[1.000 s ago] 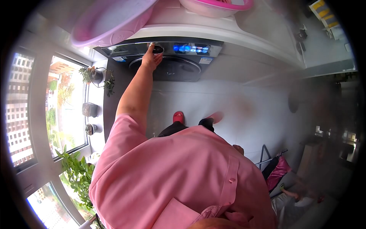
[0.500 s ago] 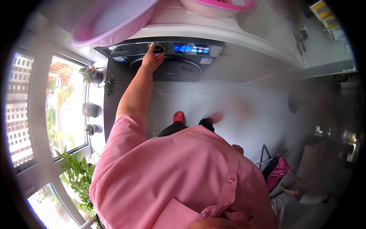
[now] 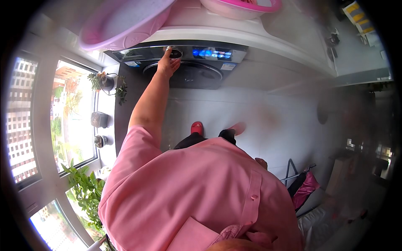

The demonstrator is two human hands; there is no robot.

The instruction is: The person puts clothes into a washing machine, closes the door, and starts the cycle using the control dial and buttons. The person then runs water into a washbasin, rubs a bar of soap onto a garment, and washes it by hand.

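Note:
My left hand (image 3: pixel 168 64) reaches forward to the front panel of a dark washing machine (image 3: pixel 146 54). Its thumb and fingers are around the round knob (image 3: pixel 176 53), left of a lit blue display (image 3: pixel 212 53). Below the panel is the machine's round door (image 3: pixel 197 74), partly behind my hand. My right hand (image 3: pixel 261 163) shows only as a small part at the right side of the pink shirt; its fingers are too hidden to read.
A pink basin (image 3: pixel 125 25) and another pink-rimmed basin (image 3: pixel 234 10) stand on the white counter (image 3: pixel 201 32). Potted plants (image 3: pixel 88 192) line the windows at left. At lower right, a rack (image 3: pixel 289 178) bears dark and magenta cloth (image 3: pixel 307 188). Red slippers (image 3: pixel 197 128) are on the floor.
My left hand has stayed at the knob. At the lower right, the arm of another person that was visible before can no longer be made out clearly.

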